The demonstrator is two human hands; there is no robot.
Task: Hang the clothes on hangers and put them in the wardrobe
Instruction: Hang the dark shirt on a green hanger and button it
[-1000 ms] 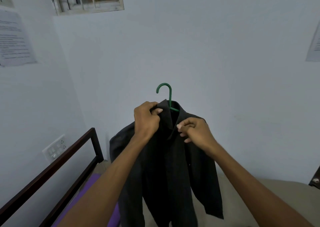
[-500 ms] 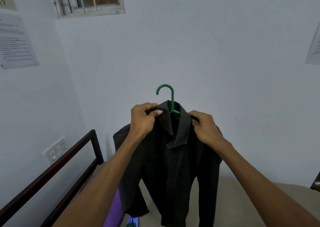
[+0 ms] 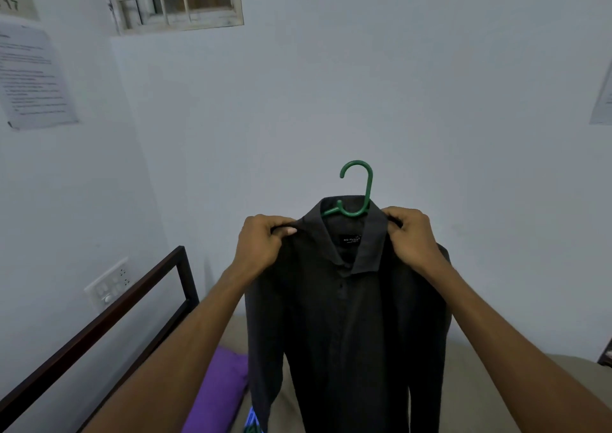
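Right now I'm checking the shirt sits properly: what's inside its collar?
Inside the dark shirt collar sit the green hanger neck and a label. The hanger's shoulders are covered by fabric, where the left hand and right hand grip.

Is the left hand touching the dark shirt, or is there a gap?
Touching. The head view shows the left hand pinching the dark shirt at its shoulder.

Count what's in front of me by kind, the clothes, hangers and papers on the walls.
Shirts: 1, the dark shirt held up by the left hand and right hand
Hangers: 1, the green hanger inside its collar
Wall papers: 2, the left paper and the right paper
Total: 4
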